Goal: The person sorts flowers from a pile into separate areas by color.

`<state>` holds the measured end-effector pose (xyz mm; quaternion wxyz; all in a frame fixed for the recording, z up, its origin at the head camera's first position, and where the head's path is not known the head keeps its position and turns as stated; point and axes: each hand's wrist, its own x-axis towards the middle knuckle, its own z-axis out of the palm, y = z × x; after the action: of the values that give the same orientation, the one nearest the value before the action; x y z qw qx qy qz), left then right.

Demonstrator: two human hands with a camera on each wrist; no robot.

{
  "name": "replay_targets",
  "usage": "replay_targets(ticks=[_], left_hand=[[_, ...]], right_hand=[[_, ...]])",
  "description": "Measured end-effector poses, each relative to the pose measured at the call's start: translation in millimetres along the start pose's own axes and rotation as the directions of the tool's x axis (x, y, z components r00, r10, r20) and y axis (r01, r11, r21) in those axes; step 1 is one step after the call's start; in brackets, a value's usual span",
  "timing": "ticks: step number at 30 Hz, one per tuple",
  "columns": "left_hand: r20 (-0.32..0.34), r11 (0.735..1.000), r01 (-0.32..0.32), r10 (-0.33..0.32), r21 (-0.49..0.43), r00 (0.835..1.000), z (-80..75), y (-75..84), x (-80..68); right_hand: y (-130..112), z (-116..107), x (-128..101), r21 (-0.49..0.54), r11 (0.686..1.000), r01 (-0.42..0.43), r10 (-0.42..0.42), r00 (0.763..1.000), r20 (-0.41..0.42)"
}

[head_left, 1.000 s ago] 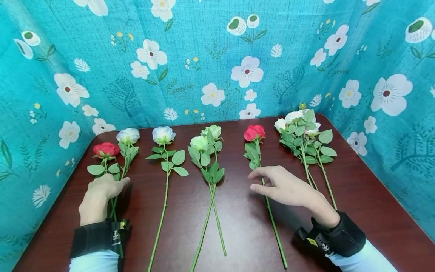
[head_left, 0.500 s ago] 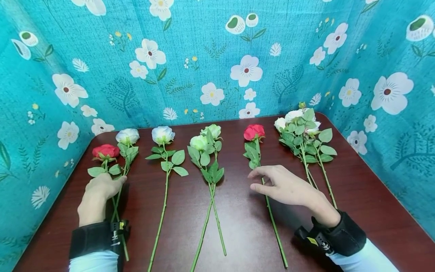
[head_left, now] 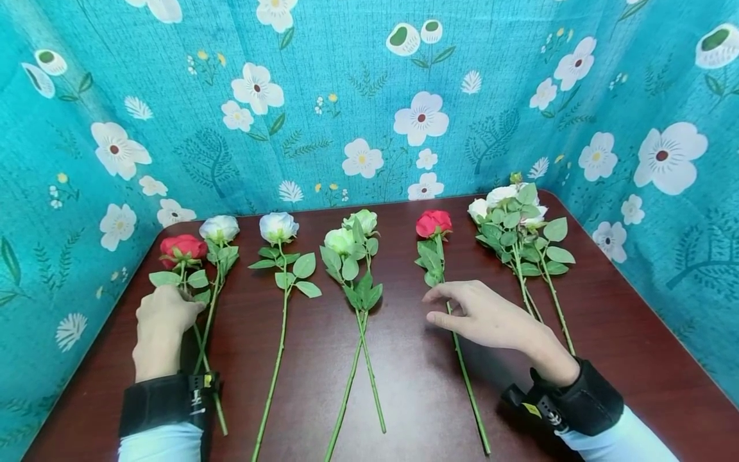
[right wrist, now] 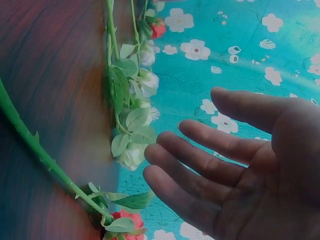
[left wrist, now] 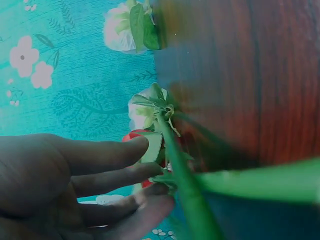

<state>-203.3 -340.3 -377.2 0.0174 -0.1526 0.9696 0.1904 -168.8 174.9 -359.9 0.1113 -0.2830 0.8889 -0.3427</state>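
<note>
At the left of the table my left hand (head_left: 167,324) is over the stem of a red rose (head_left: 183,249). In the left wrist view its fingers (left wrist: 117,180) reach out fairly straight beside the rose's leaves, thumb apart; whether they touch the stem is unclear. A pale blue rose (head_left: 219,228) lies alongside, its stem crossing the red rose's. My right hand (head_left: 482,317) hovers with loosely bent fingers above the stem of another red rose (head_left: 434,223). In the right wrist view the palm (right wrist: 255,200) holds nothing.
Between the hands lie a second pale blue rose (head_left: 279,228) and two crossed light green roses (head_left: 339,241). A cluster of white roses (head_left: 503,197) lies at the right. A floral curtain (head_left: 323,83) surrounds the dark wooden table (head_left: 416,385).
My left hand's thumb has drawn left, off the pale blue rose's stem. The left red rose has shifted slightly up, and its lower stem end has swung right. My right hand stays put.
</note>
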Motion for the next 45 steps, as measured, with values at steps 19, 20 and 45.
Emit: replay_targets(ticks=[19, 20, 45], left_hand=[[-0.126, 1.0, -0.006, 0.002, -0.028, 0.992, 4.4, -2.0, -1.8], [-0.136, 0.999, -0.005, 0.001, -0.032, 0.991, 3.8, -1.2, -2.5], [-0.259, 0.994, 0.055, -0.076, -0.091, 0.963, -5.4, 15.1, -12.4]], right_hand=[[0.7, 2.5, 1.0, -0.015, 1.0, 0.011, -0.011, 1.0, 0.005], [0.6, 2.3, 1.1, -0.017, 1.0, 0.012, -0.012, 1.0, 0.004], [-1.3, 2.6, 1.4, -0.017, 1.0, -0.009, 0.01, 1.0, 0.023]])
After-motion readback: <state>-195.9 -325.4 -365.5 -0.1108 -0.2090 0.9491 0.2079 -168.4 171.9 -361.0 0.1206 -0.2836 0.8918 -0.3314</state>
